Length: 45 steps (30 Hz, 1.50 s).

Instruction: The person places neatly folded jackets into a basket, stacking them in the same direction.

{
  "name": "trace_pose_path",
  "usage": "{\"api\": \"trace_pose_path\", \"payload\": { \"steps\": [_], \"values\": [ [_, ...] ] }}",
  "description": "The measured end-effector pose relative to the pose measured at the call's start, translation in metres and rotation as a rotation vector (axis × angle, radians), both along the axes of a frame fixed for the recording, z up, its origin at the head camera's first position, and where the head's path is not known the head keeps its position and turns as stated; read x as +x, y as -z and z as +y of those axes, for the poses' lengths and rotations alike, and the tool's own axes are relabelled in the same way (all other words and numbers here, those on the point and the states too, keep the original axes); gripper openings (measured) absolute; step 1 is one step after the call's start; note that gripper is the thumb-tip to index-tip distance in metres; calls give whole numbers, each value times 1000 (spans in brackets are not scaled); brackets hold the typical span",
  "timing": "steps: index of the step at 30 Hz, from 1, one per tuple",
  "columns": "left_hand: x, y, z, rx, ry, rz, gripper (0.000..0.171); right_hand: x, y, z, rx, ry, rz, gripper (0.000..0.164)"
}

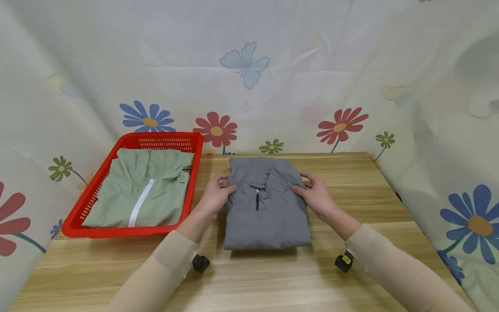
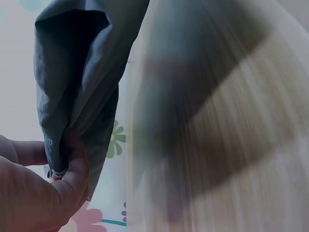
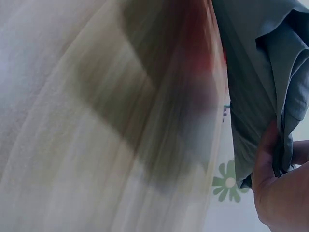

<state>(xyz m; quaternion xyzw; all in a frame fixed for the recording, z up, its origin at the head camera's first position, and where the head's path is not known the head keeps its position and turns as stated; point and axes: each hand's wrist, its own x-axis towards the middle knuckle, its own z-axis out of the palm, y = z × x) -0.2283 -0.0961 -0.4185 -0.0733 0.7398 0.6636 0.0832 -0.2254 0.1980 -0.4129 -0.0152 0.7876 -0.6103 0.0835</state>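
A folded grey zip jacket (image 1: 269,225) is held just above the wooden table, its dark zipper pull facing up. My left hand (image 1: 217,193) pinches its left edge, thumb on top and fingers beneath. On the opposite edge my right hand (image 1: 316,195) pinches the cloth in the same way. In the left wrist view, the left hand (image 2: 46,186) grips the layered side of the jacket (image 2: 96,63). The right wrist view has the right hand (image 3: 285,188) gripping the other layered side of the jacket (image 3: 248,72), with the table below it.
To the left, a red plastic basket (image 1: 195,173) with slotted walls holds a folded light green jacket (image 1: 163,208) with a white zipper. The wooden table (image 1: 343,173) meets a flower-printed curtain (image 1: 296,95) at the back and sides.
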Motion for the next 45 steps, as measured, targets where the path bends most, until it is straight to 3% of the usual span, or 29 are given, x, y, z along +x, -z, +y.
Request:
{"api": "trace_pose_path", "payload": {
  "steps": [8,15,22,27,33,45],
  "values": [
    [12,-18,-10,18,6,-23,52,7,-14,-5,-17,-34,12,62],
    [19,-34,-26,-68,66,43,51,9,-29,-14,-4,-57,35,62],
    [23,-50,-43,-110,84,88,53,7,-50,-27,-25,-94,33,59],
    [25,-61,-55,-156,86,89,55,4,-61,-38,-80,-128,26,56],
    [25,-70,-69,-147,101,60,58,2,-69,-51,-126,-146,-4,60],
    [17,-89,-109,-217,142,96,63,-13,-71,-95,-143,-148,-32,60]
  ]
}}
